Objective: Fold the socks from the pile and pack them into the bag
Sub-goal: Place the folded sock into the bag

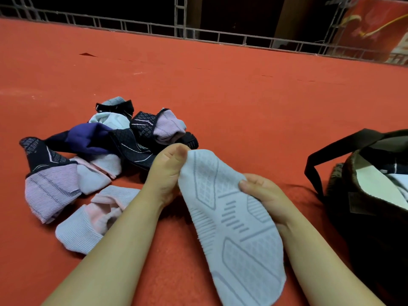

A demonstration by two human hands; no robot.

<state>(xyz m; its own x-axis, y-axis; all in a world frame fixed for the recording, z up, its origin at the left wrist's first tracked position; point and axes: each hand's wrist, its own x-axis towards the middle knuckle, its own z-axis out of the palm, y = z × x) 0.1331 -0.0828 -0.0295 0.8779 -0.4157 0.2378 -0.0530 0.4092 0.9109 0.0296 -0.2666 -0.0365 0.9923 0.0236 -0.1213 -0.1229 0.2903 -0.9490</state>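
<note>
A pale grey sock (231, 230) with a darker grip pattern hangs lengthwise between my hands, its lower end close to the camera. My left hand (164, 171) pinches its top left edge. My right hand (262, 193) grips its right edge, thumb on top. The sock pile (99, 155) lies to the left on the red carpet: black, purple, pink and light grey socks tangled together. A dark bag (362, 217) stands open at the right with white and dark fabric inside, its strap (335, 149) looped toward the left.
Red carpet (220, 89) spreads out ahead and between the pile and the bag. A metal railing (181, 29) runs along the carpet's far edge, with darkness behind it. A red banner (379, 27) hangs at the top right.
</note>
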